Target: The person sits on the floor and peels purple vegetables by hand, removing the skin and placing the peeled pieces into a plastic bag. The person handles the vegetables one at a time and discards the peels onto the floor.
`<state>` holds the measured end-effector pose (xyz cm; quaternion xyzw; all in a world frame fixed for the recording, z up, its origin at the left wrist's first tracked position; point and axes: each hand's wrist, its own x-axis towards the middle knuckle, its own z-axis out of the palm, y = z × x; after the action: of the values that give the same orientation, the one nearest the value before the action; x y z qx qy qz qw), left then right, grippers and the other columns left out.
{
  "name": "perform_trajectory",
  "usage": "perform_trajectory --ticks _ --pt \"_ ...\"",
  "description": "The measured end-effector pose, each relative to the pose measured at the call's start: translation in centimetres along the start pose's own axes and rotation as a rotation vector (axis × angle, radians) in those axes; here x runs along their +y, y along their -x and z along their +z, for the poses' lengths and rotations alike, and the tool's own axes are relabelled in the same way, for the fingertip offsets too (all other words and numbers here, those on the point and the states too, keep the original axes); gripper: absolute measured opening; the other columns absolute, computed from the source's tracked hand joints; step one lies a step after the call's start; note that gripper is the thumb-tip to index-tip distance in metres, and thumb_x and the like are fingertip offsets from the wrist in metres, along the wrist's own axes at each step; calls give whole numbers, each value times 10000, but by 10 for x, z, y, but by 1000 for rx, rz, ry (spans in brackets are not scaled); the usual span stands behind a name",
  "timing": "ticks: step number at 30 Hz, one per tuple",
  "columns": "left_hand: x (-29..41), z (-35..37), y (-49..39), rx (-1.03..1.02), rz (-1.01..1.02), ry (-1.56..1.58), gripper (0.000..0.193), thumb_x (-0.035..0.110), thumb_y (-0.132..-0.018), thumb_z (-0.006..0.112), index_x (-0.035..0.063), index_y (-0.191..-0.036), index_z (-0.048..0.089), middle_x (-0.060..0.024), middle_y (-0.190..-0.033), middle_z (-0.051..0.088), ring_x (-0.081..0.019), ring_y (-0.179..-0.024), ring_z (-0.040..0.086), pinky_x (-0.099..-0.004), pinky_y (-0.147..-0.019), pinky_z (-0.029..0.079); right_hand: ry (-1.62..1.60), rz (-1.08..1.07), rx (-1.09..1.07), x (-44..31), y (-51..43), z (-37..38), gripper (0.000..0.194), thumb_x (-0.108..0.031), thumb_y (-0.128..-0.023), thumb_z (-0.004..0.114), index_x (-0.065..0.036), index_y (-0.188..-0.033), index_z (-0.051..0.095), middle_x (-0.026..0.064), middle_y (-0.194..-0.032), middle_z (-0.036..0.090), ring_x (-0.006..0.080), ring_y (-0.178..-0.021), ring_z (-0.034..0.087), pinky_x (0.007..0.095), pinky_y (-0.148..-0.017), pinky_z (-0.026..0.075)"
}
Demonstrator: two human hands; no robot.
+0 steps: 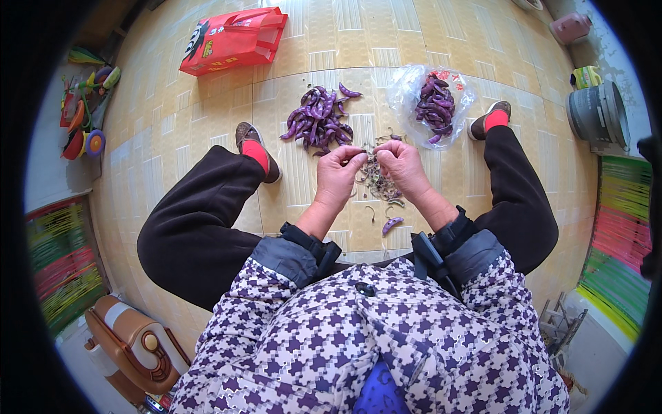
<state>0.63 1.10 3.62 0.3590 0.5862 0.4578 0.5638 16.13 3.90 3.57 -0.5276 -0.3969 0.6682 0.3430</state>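
Note:
My left hand (342,168) and my right hand (401,163) are close together over a small heap of trimmed bean ends and strings (381,187) on the tiled floor. The fingertips of each hand are pinched; a small dark bit shows at the left fingertips, but what either hand holds is too small to tell. Beyond my left hand lies a pile of purple bean pods (318,119). Beyond my right hand, a clear plastic bag (406,106) lies open with more purple pods (436,108) in it. One single purple pod (392,225) rests on the floor nearer to me.
A red shopping bag (232,41) lies at the upper left. My shoes stand on either side of the pods. Toys (83,114) are along the left wall; a grey bucket (597,116), a yellow-green container (586,77) and a pink container (570,28) are at the right wall.

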Motion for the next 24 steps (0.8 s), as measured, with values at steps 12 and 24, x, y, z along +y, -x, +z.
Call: perform_trajectory --ticks 12,24 --pt "-20 -30 -22 190 -211 749 104 178 -954 549 80 -977 577 -110 -964 681 -155 -783 638 -309 -747 528 -73 -37 4 -14 6 -1 111 -139 -876 606 -34 -893 635 -19 -641 558 47 -519 503 176 -482 398" --pt "-27 -48 -31 402 -299 817 87 129 -959 470 68 -1017 494 -120 -988 631 -225 -797 625 -369 -763 537 473 25 19 22 -11 -18 174 -164 -732 695 -1 -793 686 74 -702 676 124 -623 630 278 -608 513"
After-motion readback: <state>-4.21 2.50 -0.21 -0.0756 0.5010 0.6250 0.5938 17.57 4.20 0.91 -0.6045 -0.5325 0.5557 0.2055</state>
